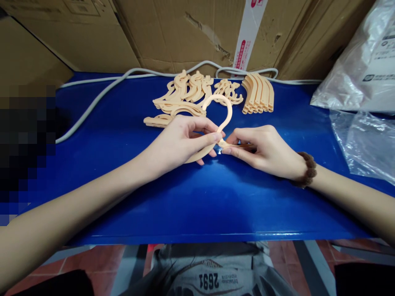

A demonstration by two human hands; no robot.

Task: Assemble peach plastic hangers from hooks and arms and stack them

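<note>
Over the middle of the blue table, my left hand [188, 142] is closed on a beige hook piece [228, 111], its curved end rising above the fingers. A beige curved arm piece [200, 155] extends below that hand. My right hand [259, 148] pinches a beige part at the base of the hook, close to my left fingertips; most of this part is hidden by the fingers. Just beyond the hands lie a pile of beige hooks and arms [194, 88], a smaller heap of beige pieces [228, 90] and a neat stack of curved arms [259, 92].
The blue table [197, 205] has its front edge near my lap. A white cable [101, 98] runs along the back, before cardboard boxes [185, 37]. Clear plastic bags [361, 70] lie at the right.
</note>
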